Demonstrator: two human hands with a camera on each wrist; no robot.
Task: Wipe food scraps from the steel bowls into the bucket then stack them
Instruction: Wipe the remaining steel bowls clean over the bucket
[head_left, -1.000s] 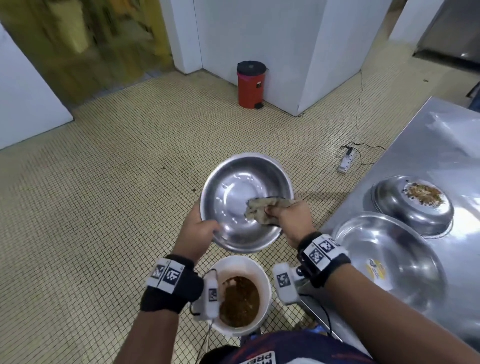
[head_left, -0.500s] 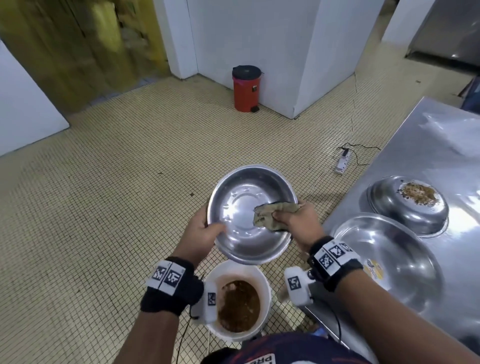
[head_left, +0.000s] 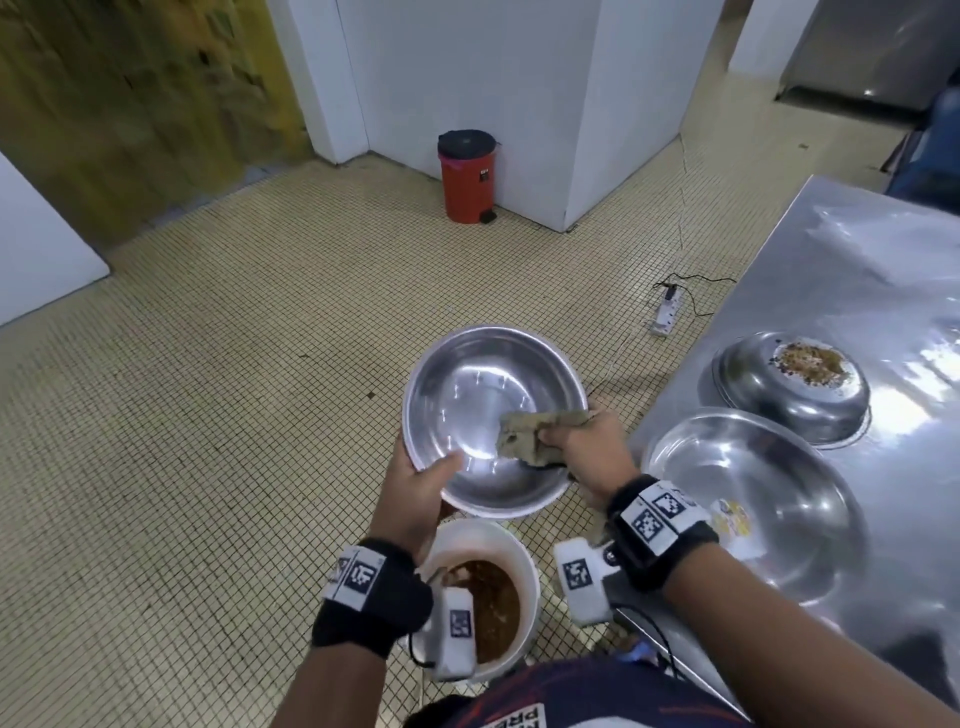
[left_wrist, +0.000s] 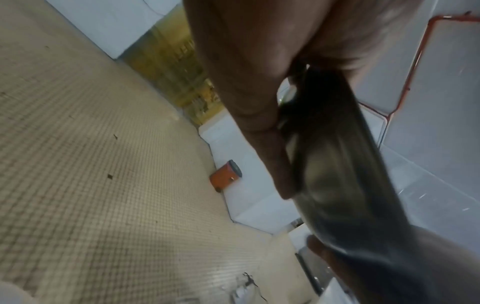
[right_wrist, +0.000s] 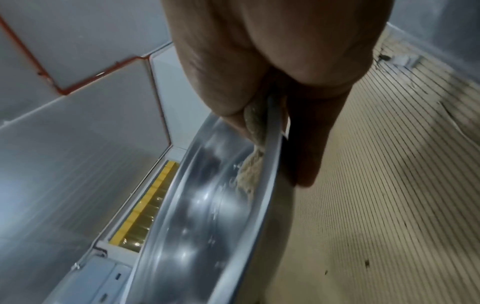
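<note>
Two hands: both busy.
L hand: grips bowl rim, tilted over bucket.
R hand: pinches rag, pressed inside bowl.

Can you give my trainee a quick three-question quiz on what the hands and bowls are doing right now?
1. True or false: the left hand grips the rim of the held bowl.
2. What does the right hand press against the inside of that bowl?
A. a sponge
B. a cloth
C. a spoon
3. Fill in: the bowl upside down on the counter has food scraps on its ____.

Key:
1. True; the bowl is held tilted above the bucket.
2. B; the cloth lies at the bowl's right side.
3. Base; the overturned bowl stands behind an upright bowl.
</note>
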